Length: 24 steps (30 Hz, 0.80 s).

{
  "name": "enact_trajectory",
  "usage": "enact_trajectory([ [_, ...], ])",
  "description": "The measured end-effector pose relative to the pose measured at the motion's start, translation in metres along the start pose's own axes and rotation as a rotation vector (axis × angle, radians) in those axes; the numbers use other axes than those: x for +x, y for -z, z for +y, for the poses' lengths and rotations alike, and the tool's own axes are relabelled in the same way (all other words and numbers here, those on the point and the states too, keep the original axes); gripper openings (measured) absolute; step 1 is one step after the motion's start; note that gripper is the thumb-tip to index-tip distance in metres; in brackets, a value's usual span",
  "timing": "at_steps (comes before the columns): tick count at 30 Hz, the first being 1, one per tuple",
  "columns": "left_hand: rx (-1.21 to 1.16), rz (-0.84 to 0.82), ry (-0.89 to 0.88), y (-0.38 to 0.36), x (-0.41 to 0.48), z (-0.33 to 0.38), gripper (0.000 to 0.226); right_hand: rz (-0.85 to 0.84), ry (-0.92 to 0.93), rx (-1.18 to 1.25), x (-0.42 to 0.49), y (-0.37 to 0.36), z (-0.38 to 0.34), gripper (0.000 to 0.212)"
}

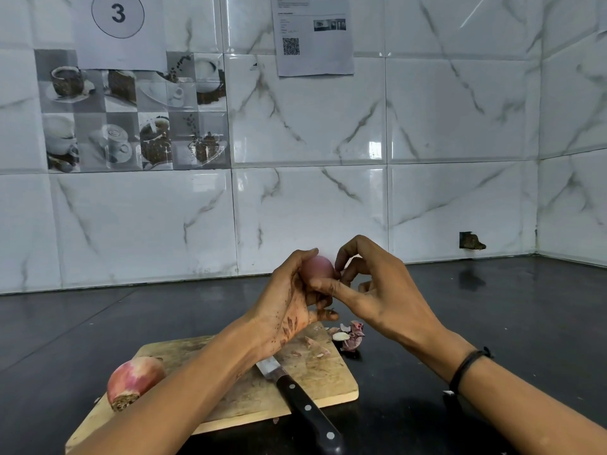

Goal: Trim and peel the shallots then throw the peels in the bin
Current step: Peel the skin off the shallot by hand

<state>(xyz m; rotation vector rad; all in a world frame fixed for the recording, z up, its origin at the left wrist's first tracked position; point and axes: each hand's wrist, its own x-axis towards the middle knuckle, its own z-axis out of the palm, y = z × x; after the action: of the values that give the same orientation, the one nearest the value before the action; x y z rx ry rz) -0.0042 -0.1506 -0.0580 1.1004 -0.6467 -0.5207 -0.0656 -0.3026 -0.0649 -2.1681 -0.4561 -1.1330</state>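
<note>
Above the cutting board [249, 392]: the left hand [295, 303] holds the held shallot [317, 267] off the wood, toward 12 o'clock from the board's far edge. This likely lets both hands work round it while the skin falls clear.
Left grip: the fingers and thumb curl round the held shallot from its 9 o'clock side and are clamped on it. The smooth pink top shows above the fingers, so it sits at the upper end of the grip, not deep in the palm.
Right grip: the right hand [377, 290] comes in from 3 o'clock. Its thumb lies across the lower part and its forefinger curls against the 3 o'clock side, pinching there, probably at a last strip of skin. Blur hides whether any skin is between them.
Held shallot: it sits between the two grips, touching both, and looks mostly peeled.
Second shallot [133, 380]: it lies at the board's 8 o'clock corner beside the left forearm, with skin and roots on, waiting its turn.
Knife [302, 402]: it rests on the board with the blade under the left wrist and the handle pointing to 5 o'clock. It seems set aside because peeling needs fingers, yet it is close for the next trim.
Peels [351, 336]: a small heap lies at the board's 2 o'clock corner, partly on the tabletop [492, 323], easy to gather.
Bin: not in view.
</note>
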Motion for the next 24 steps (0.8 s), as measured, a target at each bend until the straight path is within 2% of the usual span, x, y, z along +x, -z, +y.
enact_trajectory([
  [4, -0.001, 0.032, -0.018, -0.0006, -0.0002, 0.0007, 0.036, 0.025, -0.013, 0.003, -0.0013, 0.0003, -0.0054, 0.036],
  [9, 0.035, 0.064, -0.031, 0.0004, 0.0012, 0.0017, 0.038, 0.043, 0.029, -0.072, -0.0003, 0.0017, -0.0015, 0.015],
  [15, 0.059, 0.064, -0.042, 0.0032, 0.0063, -0.0004, 0.04, 0.041, 0.105, -0.187, 0.001, 0.001, -0.0006, 0.009],
  [19, 0.045, 0.076, -0.054, 0.0036, 0.0074, 0.0004, 0.034, 0.049, 0.017, -0.134, 0.0002, 0.0001, -0.0018, 0.015],
  [24, -0.024, 0.023, -0.043, 0.0043, 0.0054, 0.0012, 0.044, 0.076, -0.083, -0.057, -0.0015, 0.0021, -0.0037, 0.009],
])
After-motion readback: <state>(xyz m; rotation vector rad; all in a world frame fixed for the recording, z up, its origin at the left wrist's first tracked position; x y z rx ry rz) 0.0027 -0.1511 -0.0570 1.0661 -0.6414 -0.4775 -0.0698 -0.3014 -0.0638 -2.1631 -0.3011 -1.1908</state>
